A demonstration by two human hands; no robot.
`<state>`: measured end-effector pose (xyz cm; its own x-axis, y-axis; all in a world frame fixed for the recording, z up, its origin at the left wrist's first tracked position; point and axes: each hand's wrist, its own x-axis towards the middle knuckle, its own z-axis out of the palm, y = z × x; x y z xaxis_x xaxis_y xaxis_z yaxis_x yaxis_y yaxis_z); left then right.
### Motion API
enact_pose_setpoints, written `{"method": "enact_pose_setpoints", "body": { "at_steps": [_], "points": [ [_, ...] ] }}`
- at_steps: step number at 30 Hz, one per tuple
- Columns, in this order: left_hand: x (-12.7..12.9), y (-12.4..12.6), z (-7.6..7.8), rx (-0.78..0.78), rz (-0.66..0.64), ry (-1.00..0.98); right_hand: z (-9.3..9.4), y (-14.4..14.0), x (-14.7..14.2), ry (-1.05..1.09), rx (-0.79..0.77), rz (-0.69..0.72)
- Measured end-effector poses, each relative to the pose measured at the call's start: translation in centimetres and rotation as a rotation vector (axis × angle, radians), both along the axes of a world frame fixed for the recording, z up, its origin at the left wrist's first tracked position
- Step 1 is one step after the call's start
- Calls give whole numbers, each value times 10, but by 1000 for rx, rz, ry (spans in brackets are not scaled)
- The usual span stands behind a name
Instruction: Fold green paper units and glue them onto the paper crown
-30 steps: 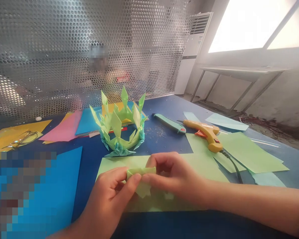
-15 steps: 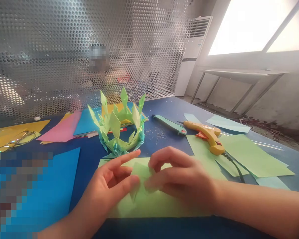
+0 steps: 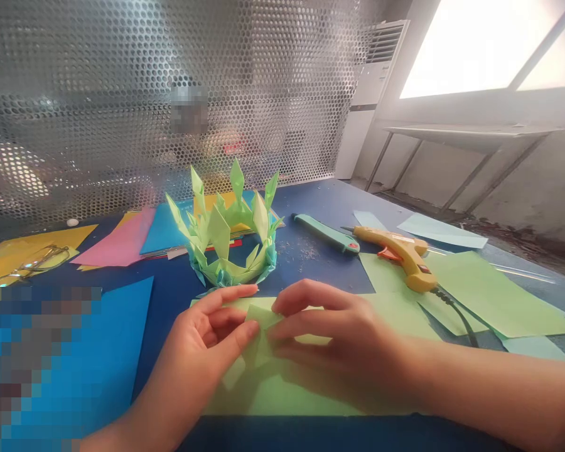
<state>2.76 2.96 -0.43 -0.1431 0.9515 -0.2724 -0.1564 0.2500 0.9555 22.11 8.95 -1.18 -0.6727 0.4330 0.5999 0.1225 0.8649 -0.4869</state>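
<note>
Between my hands is a small piece of folded green paper [image 3: 260,316], partly covered by my fingers. My left hand [image 3: 211,339] pinches its left side with thumb and fingers, the index finger stretched out above. My right hand [image 3: 329,323] has its thumb and index finger closed on the paper's right edge. Both hands are just above a larger green paper sheet [image 3: 282,395] that lies flat on the table. Right behind them stands a green and teal paper crown [image 3: 230,270] with pointed tips, its near base partly hidden by my left hand.
A yellow glue gun [image 3: 400,248] with a black cord rests on green sheets [image 3: 499,289] at the right, beside a teal utility knife [image 3: 327,233]. Blue card [image 3: 117,339], pink paper [image 3: 117,242] and eyeglasses [image 3: 32,267] lie left. A perforated metal screen [image 3: 263,94] rises behind.
The small green paper has been raised and turned between my fingers, its lower point no longer showing. My right hand has shifted slightly left. The camera view has moved a little.
</note>
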Motion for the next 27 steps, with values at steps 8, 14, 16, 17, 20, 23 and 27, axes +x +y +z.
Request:
{"method": "enact_pose_setpoints", "body": {
  "at_steps": [8,14,16,17,20,23,27],
  "points": [
    [2,-1,4,16,-1,14,0,0,-2,19,158,5],
    [3,-4,4,58,-53,-3,2,0,-3,52,-5,22],
    [3,-4,4,70,-77,-37,1,0,-4,69,-58,-10],
    [2,-4,3,74,-91,-60,0,0,-5,70,-72,-27],
    [1,-2,-1,91,-137,-96,-2,-1,-6,65,-88,-53],
    [-1,-1,-4,126,-168,-50,-2,-2,-7,65,-99,-50],
    [1,-4,-3,150,-186,12,-2,-5,-8,55,-180,-53]
  ]
}}
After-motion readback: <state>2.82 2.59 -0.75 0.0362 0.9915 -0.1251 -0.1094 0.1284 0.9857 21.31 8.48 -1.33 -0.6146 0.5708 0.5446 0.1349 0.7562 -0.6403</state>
